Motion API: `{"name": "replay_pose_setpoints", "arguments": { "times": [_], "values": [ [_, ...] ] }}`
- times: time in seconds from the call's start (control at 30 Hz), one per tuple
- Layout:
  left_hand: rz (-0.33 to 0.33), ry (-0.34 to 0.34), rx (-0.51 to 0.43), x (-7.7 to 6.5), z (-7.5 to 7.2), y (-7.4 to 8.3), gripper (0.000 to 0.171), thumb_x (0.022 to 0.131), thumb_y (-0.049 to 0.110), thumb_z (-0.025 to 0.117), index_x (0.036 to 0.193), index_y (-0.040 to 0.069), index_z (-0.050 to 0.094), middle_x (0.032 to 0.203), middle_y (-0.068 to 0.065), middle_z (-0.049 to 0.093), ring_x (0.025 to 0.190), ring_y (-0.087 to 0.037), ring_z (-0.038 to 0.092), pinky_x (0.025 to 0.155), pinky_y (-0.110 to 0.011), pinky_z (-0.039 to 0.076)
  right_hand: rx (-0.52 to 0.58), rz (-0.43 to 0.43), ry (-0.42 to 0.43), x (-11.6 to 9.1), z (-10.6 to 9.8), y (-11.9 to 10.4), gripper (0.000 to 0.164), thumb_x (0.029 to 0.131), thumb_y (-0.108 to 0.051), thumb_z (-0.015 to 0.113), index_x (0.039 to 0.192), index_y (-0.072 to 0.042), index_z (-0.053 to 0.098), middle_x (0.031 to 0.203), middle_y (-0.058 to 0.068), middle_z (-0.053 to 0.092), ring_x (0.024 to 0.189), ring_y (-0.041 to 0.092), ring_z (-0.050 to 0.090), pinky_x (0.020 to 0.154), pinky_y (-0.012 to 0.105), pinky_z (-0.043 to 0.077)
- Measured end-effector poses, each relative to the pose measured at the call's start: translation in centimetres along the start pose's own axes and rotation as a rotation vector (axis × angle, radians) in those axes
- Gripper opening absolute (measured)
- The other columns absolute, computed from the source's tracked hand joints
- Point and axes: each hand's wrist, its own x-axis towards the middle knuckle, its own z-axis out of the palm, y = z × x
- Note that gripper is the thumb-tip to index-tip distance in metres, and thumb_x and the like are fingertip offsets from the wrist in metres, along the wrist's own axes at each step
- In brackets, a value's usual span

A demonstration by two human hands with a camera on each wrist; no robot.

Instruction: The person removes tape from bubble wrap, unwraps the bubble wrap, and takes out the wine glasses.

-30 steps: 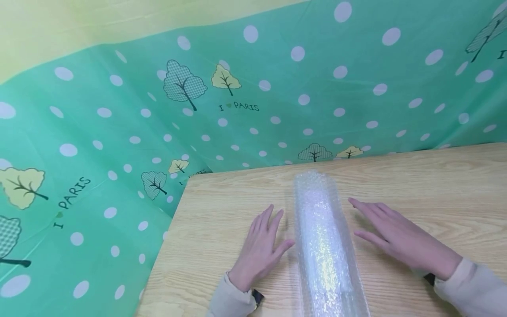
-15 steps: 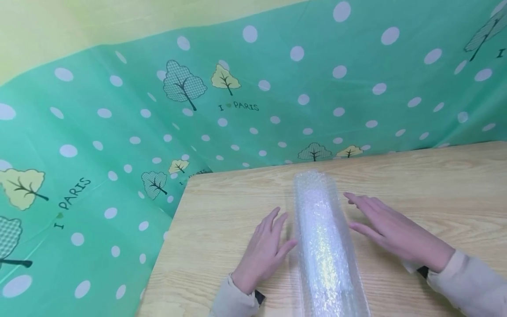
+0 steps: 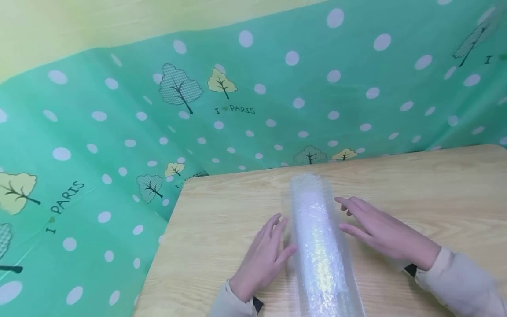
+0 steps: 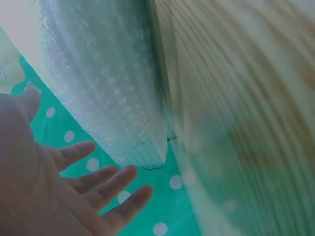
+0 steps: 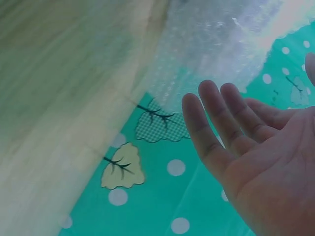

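A long roll of clear bubble wrap (image 3: 318, 246) lies on the wooden table, pointing from the front edge of the head view toward the back. To its left is my left hand (image 3: 263, 255), fingers relaxed and spread, thumb tip right at the wrap's side. My right hand (image 3: 376, 226) hovers on the other side, fingers loosely extended, with a small gap to the wrap. Neither hand holds anything. In the left wrist view the bubble wrap (image 4: 108, 78) rises beyond the open palm; the right wrist view has the wrap (image 5: 211, 44) behind the fingertips.
The light wood table (image 3: 214, 220) reaches the green curtain (image 3: 237, 145) with white dots and printed trees behind it. The curtain also hangs along the table's left edge. A black strap (image 3: 257, 304) shows at the left wrist.
Both hands have come closer to the bubble wrap, the right one moving left and the left one slightly right. The head view has shifted a little; the roll stays in place on the table.
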Motion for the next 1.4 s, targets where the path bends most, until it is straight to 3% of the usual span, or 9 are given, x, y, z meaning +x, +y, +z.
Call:
{"name": "replay_pose_setpoints", "arguments": {
  "times": [0.27,0.57,0.77,1.0,1.4],
  "values": [
    [-0.041,-0.087,-0.058,0.0,-0.3,0.8,0.070,0.101,0.061,0.032,0.158,0.019,0.026,0.162,-0.010,0.027,0.148,-0.028,0.029,0.119,-0.053,0.029,0.001,-0.003,-0.002,0.4,0.1,-0.8,0.060,0.103,-0.043,0.049,0.150,-0.007,0.037,0.127,0.004,0.055,0.111,0.020,0.060,0.087,0.046,0.056],
    [-0.051,-0.130,-0.152,-0.1,-0.5,1.6,0.079,0.099,0.065,0.036,0.160,0.018,0.017,0.162,-0.002,0.029,0.147,-0.021,0.032,0.118,-0.047,0.034,-0.071,-0.090,0.007,0.8,0.6,-1.2,0.051,0.103,-0.042,0.051,0.143,-0.011,0.051,0.124,0.000,0.054,0.094,0.006,0.056,0.080,0.033,0.057],
    [-0.047,-0.139,-0.155,-0.2,-0.6,1.7,0.077,0.100,0.064,0.034,0.160,0.019,0.017,0.162,0.000,0.028,0.147,-0.021,0.032,0.118,-0.048,0.034,-0.079,-0.099,0.014,0.9,0.8,-1.4,0.052,0.102,-0.043,0.052,0.142,-0.010,0.051,0.123,-0.001,0.054,0.096,0.005,0.056,0.081,0.034,0.057],
    [-0.053,-0.138,-0.182,-0.3,-0.3,1.7,0.077,0.100,0.064,0.034,0.160,0.020,0.016,0.162,-0.002,0.028,0.145,-0.022,0.034,0.117,-0.048,0.036,-0.089,-0.128,0.022,0.9,1.1,-1.5,0.047,0.102,-0.043,0.053,0.135,-0.010,0.056,0.125,-0.001,0.056,0.109,0.012,0.060,0.090,0.039,0.058],
    [-0.056,-0.134,-0.221,-0.3,0.1,1.7,0.077,0.099,0.064,0.036,0.159,0.019,0.018,0.160,0.002,0.028,0.144,-0.021,0.037,0.116,-0.046,0.038,-0.103,-0.151,0.030,1.2,1.5,-2.0,0.035,0.099,-0.043,0.059,0.120,-0.015,0.061,0.106,-0.012,0.057,0.094,0.002,0.058,0.083,0.030,0.058]
  ]
}}
